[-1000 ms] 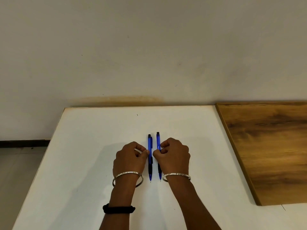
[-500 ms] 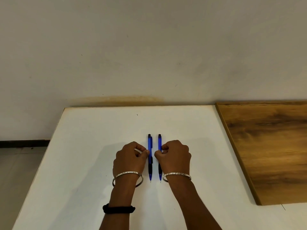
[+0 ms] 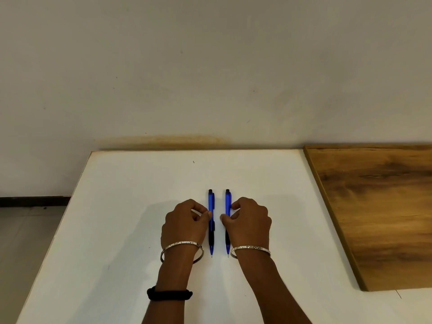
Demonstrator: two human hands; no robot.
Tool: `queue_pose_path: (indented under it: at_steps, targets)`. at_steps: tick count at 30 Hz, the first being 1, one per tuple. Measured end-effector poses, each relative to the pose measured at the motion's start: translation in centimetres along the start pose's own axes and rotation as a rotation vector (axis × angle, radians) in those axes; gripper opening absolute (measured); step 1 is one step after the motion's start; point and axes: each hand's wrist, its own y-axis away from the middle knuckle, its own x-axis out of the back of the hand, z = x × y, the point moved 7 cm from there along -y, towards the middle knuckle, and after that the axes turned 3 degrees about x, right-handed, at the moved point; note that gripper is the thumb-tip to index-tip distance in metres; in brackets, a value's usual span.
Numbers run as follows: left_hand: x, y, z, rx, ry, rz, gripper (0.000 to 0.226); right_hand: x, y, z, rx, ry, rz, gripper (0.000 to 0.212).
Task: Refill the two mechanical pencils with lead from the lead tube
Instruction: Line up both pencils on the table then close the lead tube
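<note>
We see two blue pencils lying side by side on the white table (image 3: 121, 206), parallel and a little apart, black caps toward twelve o'clock and tips toward six o'clock. The left pencil (image 3: 211, 206) has our left hand (image 3: 184, 224) against it at its nine o'clock side; the fingers are curled and the thumb and forefinger tips touch the barrel about midway along. The right pencil (image 3: 228, 203) has our right hand (image 3: 249, 222) at its three o'clock side, fingers curled the same way, thumb and forefinger tips pinched on the barrel. Both pencils rest flat on the table while the fingertips close on them. We cannot find the lead tube in this view.

Each wrist carries a silver bangle (image 3: 182, 246), and a black band (image 3: 169, 295) sits farther up the left forearm. A wooden board (image 3: 378, 206) lies at three o'clock of the hands, well apart from them, its near corner resting on the table.
</note>
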Motion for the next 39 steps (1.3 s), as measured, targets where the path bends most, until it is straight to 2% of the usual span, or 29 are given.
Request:
queue_pose_path:
  at_steps: [20, 25, 33, 36, 39]
  targets:
    - [0.3, -0.1, -0.3, -0.012, -0.027, 0.001, 0.018, -0.7, 0.1, -1.0, 0.054, 0.041, -0.058, 0.04]
    - [0.2, 0.0, -0.1, -0.021, -0.021, 0.012, 0.011, -0.5, 0.2, -0.8, 0.053, -0.004, -0.045, 0.044]
    - [0.5, 0.7, 1.3, -0.08, 0.07, 0.082, 0.006, 5.5, -1.4, 3.4, -0.055, -0.33, 0.23, 0.011]
    - [-0.5, 1.2, 2.7, -0.149, 0.07, 0.046, 0.006, 6.5, -2.1, 5.7, -0.109, -0.355, 0.228, 0.007]
    - [-2.0, 1.9, 4.0, -0.209, 0.038, -0.019, 0.009, 6.0, -2.4, 6.7, -0.107, -0.307, 0.111, 0.007]
